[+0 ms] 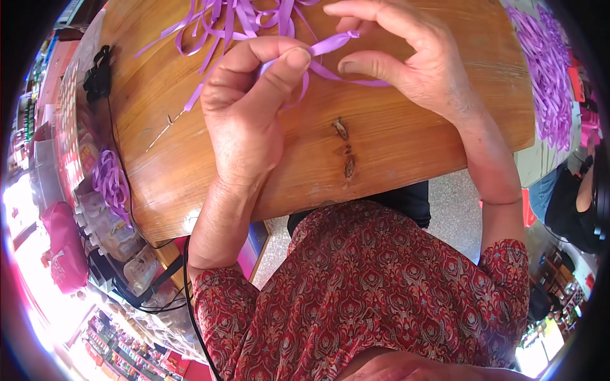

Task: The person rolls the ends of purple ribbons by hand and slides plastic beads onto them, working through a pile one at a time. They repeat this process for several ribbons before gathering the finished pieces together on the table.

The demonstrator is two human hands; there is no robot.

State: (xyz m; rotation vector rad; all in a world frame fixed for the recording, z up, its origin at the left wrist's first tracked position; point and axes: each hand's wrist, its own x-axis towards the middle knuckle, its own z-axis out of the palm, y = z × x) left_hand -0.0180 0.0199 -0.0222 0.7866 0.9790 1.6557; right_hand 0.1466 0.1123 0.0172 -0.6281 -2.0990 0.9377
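1. Ribbon (333, 44) of shiny purple, seen from the head view, held up over the wooden table (394, 152); folded into a narrow strip, with a small puckered tip pointing to the upper right.
2. Pinched firmly between thumb and index finger of the left hand (248, 105), with the other fingers curled in toward the palm.
3. Just beside that tip, the right hand (422, 60), thumb and index finger spread apart, gripping nothing visible between them; contact with the strand running below the thumb impossible to tell.
4. Beyond both hands, at the far side of the table, a loose pile of purple ribbons (279, 14), strands trailing toward the left hand.
5. Left of the left hand, flat on the wood, a slim metal tool (166, 131), one end close to a ribbon end.
6. Along the left edge, a black cable (119, 136); past it, a looped purple bundle (111, 181) and, farther out, a pink pouch (65, 247).
7. Off to the right, a thick heap of purple strips (548, 82) on a pale surface (535, 162); near the rim, another person in dark clothing (570, 206).
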